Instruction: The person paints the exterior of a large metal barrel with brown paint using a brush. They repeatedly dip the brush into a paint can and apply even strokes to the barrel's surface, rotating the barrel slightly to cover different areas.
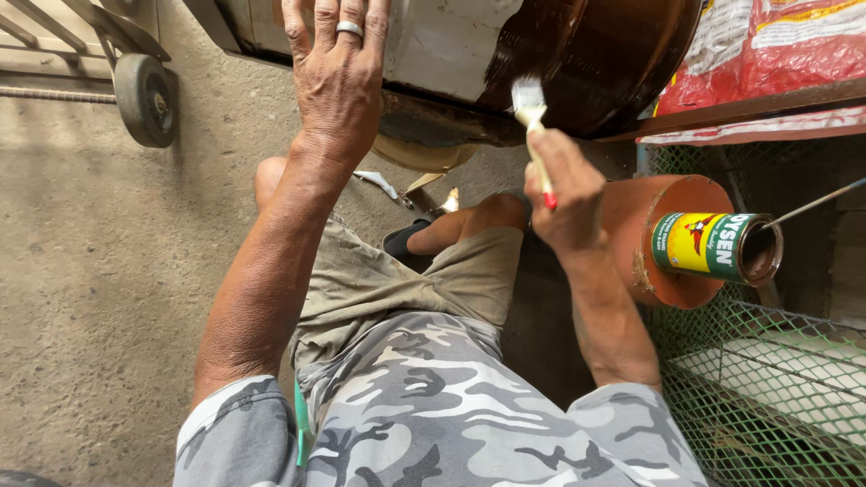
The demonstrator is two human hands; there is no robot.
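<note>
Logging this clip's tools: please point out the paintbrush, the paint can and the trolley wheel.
paintbrush [529, 101], head view, on the bristles.
paint can [708, 244], head view, on its labelled side.
trolley wheel [144, 99], head view, on the tyre.

We count two hands: a left hand [338, 77] and a right hand [566, 194]. We see one ring [349, 29] on the left hand and one paintbrush [534, 126] in the right. One metal drum [541, 50] lies before us. We count one paint can [717, 246], sitting on one rust-red cylinder [645, 221]. One wheel [144, 99] shows at the upper left, and one green mesh panel [767, 388] at the lower right.
</note>
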